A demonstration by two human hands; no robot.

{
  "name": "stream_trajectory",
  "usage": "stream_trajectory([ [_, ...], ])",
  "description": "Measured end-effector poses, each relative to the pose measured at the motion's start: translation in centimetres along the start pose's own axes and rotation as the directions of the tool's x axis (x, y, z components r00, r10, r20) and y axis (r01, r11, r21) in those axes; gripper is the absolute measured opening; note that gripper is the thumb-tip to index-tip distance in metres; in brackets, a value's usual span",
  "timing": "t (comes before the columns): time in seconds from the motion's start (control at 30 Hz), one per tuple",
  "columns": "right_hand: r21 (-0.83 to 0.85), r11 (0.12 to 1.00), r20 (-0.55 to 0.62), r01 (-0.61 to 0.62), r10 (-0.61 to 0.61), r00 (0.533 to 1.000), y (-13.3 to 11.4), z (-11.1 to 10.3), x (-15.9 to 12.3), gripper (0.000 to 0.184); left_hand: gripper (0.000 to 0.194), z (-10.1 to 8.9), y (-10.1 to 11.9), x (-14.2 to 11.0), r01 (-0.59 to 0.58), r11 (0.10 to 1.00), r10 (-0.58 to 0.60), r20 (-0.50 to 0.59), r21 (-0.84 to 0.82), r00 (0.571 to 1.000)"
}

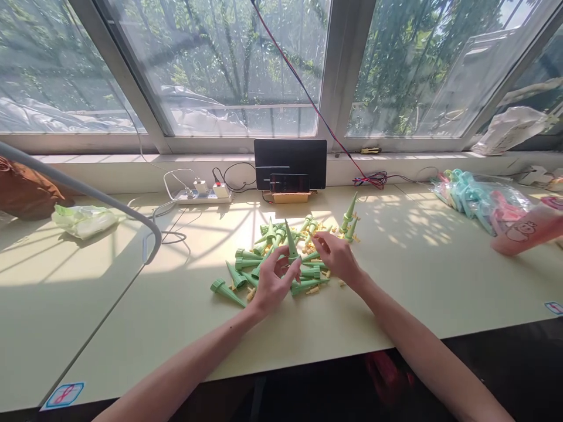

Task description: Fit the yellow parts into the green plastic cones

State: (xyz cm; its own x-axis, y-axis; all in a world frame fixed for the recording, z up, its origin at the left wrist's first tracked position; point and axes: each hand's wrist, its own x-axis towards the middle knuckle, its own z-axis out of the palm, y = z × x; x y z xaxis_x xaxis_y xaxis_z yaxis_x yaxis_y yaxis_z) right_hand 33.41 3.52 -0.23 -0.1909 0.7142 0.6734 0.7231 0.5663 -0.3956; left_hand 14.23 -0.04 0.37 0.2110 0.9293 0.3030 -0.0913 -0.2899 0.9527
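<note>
My left hand (271, 282) is closed around the wide end of a green plastic watering spike (290, 237), whose point stands upward. To its right, my right hand (338, 255) has its thumb and fingers pinched together above the heap; whatever may be between the fingertips is too small to make out. Beneath and around both hands lies a pile of green cone-shaped spikes (248, 262) with ribbed caps. Small yellow plastic pieces (312, 290) are scattered among them. Just beyond my right hand, a couple of spikes (349, 212) stand upright with yellow pieces by them.
A dark tablet (290, 153) and a phone (289, 183) lean on a stand at the back. Left of them sits a power strip (204, 196) with cables. A grey curved bar (105, 187) crosses the left side. At right are bagged plastic parts (470, 196) and a pink cup (528, 227).
</note>
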Motion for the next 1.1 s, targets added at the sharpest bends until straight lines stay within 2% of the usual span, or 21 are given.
stream_trajectory([
  [0.13,0.111,0.989,-0.091,0.1,-0.091,0.992,-1.7,0.5,-0.7,0.011,0.029,0.1,0.1,0.1,0.002,1.0,-0.002,-0.021,-0.027,1.0],
  [0.3,0.137,0.97,-0.122,0.201,-0.185,0.975,-2.1,0.9,-1.1,0.005,0.032,0.1,-0.2,0.0,-0.043,0.999,0.042,-0.029,-0.009,0.999],
  [0.53,0.146,0.958,-0.073,0.247,-0.238,0.968,-1.9,1.4,-1.3,0.004,0.032,-0.1,-0.2,-0.1,-0.06,0.98,0.08,-0.101,0.191,0.992],
  [0.73,0.11,0.955,0.018,0.276,-0.279,0.96,-2.3,0.9,-1.1,0.005,0.032,-0.2,-0.3,-0.2,-0.113,0.963,0.148,-0.129,0.244,0.98],
  [0.83,0.094,0.953,0.056,0.288,-0.294,0.954,-2.4,0.9,-1.2,0.007,0.029,-0.2,-0.2,-0.2,-0.149,0.952,0.183,-0.108,0.266,0.977],
  [1.1,0.103,0.946,0.035,0.307,-0.312,0.95,-2.3,1.1,-1.3,0.008,0.021,-0.2,0.1,-0.2,-0.173,0.922,0.209,-0.07,0.345,0.975],
])
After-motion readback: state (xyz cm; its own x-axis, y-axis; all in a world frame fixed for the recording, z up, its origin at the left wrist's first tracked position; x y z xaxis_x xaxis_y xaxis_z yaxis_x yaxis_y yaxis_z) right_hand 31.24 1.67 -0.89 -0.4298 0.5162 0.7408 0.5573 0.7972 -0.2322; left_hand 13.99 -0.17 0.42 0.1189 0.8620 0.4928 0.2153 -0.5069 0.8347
